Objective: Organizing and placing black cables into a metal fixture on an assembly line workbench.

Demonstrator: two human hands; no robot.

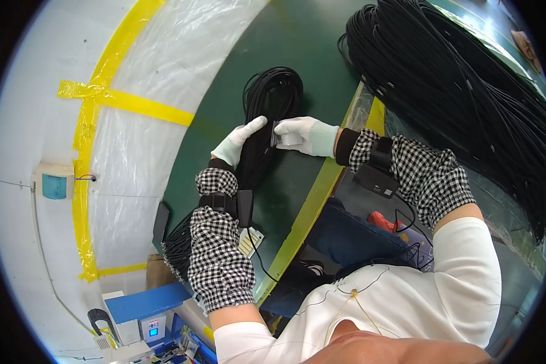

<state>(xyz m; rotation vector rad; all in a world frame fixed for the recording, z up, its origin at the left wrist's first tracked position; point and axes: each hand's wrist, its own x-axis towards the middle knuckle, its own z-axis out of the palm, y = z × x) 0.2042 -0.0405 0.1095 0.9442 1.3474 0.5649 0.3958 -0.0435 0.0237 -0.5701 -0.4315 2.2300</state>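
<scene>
Nearest, the checked sleeves (219, 255) with strapped black wrist devices (379, 173) reach over the green table (309, 54). The left hand (236, 142) lies flat, fingers extended, against a coiled black cable bundle (267, 121) lying mid-table. The right hand (303, 134) is clenched on a small roll of tape (285, 137) at the bundle's right side. The binding step seems under way; wrapping calls for steady tension. Far right lies a large cable heap (461, 91).

Premises: factory workshop. Evidence: green workbench (297, 48) with yellow edge, large heap of black cables (461, 91), yellow floor tape (103, 79), blue machine (145, 303) nearby.
</scene>
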